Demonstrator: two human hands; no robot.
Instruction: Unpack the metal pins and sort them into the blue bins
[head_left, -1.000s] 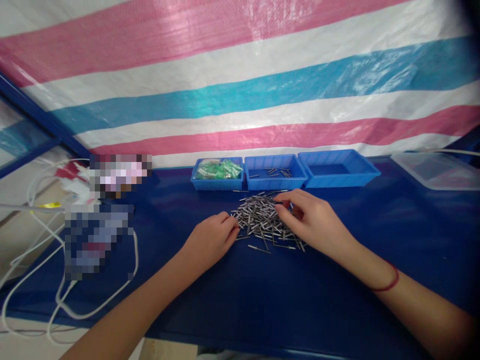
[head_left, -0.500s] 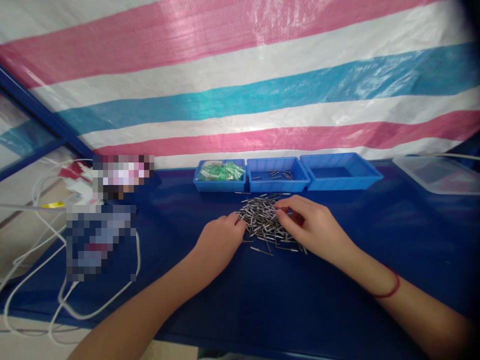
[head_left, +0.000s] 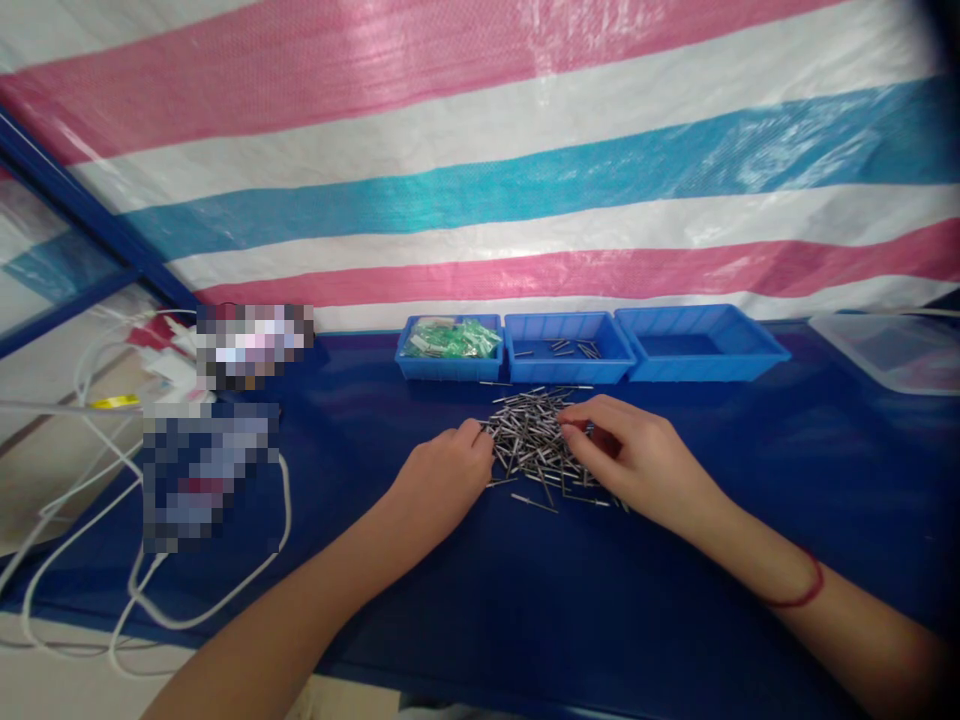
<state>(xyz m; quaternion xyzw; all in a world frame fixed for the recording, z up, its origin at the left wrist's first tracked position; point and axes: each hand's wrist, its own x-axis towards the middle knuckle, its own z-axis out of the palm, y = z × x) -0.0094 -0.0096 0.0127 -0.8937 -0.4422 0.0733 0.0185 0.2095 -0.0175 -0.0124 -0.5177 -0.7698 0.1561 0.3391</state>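
A pile of small metal pins (head_left: 532, 440) lies on the dark blue table (head_left: 525, 600). My left hand (head_left: 442, 480) rests at the pile's left edge, its fingers curled and the tips touching pins. My right hand (head_left: 637, 455) lies on the pile's right side, thumb and fingers pinched together among the pins; what they hold is too small to make out. A red string circles my right wrist.
Three blue trays stand behind the pile: one with green parts (head_left: 450, 345), one with a few pins (head_left: 559, 348), one bare (head_left: 701, 342). A clear plastic box (head_left: 892, 350) sits far right. White cables (head_left: 150, 590) and blurred items lie at left. A striped tarp hangs behind.
My left hand has crept right into the pile's edge. My right hand's fingers have drawn closer together over the pins. The view has shifted slightly.
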